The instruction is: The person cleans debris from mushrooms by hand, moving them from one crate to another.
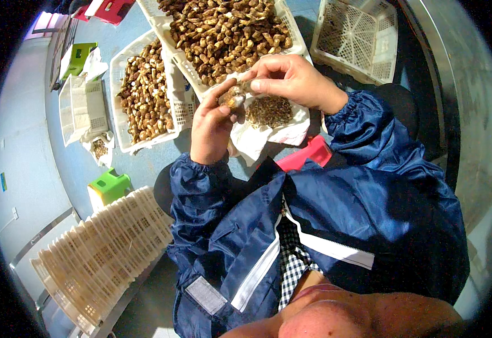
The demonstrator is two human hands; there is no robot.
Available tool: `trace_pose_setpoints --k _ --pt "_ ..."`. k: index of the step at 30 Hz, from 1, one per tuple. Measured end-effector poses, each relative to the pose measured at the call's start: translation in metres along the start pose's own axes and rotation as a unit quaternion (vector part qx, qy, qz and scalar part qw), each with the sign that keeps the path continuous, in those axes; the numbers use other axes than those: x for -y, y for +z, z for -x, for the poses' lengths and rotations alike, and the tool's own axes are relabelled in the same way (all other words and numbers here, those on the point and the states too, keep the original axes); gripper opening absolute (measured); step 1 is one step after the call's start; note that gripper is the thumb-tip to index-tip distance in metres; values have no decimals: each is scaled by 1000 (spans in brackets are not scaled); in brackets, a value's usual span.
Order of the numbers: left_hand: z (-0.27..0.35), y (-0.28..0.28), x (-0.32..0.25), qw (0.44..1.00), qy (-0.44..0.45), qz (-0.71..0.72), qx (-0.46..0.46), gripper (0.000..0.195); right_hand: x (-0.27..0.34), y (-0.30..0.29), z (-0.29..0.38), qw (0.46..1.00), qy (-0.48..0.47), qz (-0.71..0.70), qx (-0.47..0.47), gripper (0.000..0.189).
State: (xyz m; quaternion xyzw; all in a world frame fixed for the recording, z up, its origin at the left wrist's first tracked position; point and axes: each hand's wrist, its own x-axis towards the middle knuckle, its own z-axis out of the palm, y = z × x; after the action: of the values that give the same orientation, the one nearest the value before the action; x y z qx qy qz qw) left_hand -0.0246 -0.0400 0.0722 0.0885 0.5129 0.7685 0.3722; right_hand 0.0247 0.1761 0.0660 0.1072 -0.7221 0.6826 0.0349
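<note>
My left hand [213, 120] holds a pale-and-brown mushroom [234, 99] between thumb and fingers. At the mushroom's far end, the thumb and fingers of my right hand [298, 82] are pinched together against it. Whether a small tool is also in those fingers is too blurred to tell. Below my hands, a heap of dark brown scraps [270, 111] lies in an open white bag [252, 141]. Just beyond stands a white plastic crate [186, 69] full of brown mushrooms [229, 38]. A second white crate [123, 137], left of it, holds shorter mushrooms [146, 97], some with pale cut faces.
A mesh-bottomed crate [353, 40] stands at the back right, beside a metal edge [436, 46]. Nested crates [106, 253] lean at the lower left near a green stool [110, 186]. Farther left is another white crate [85, 105]. A red stool [307, 154] sits before me.
</note>
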Motion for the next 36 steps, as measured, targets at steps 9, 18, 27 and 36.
trace_pose_setpoints --k 9,18,27,36 --pt "-5 -8 9 992 62 77 -82 45 -12 12 3 974 -116 190 33 22" --pt "-8 6 5 988 24 103 -109 47 1 19 4 973 -144 181 -19 17" --pt "-9 11 13 986 -20 137 -98 42 1 21 6 943 -195 268 -30 12" --pt "-9 7 17 986 -11 148 -81 39 -1 27 7 934 -226 269 -63 14"
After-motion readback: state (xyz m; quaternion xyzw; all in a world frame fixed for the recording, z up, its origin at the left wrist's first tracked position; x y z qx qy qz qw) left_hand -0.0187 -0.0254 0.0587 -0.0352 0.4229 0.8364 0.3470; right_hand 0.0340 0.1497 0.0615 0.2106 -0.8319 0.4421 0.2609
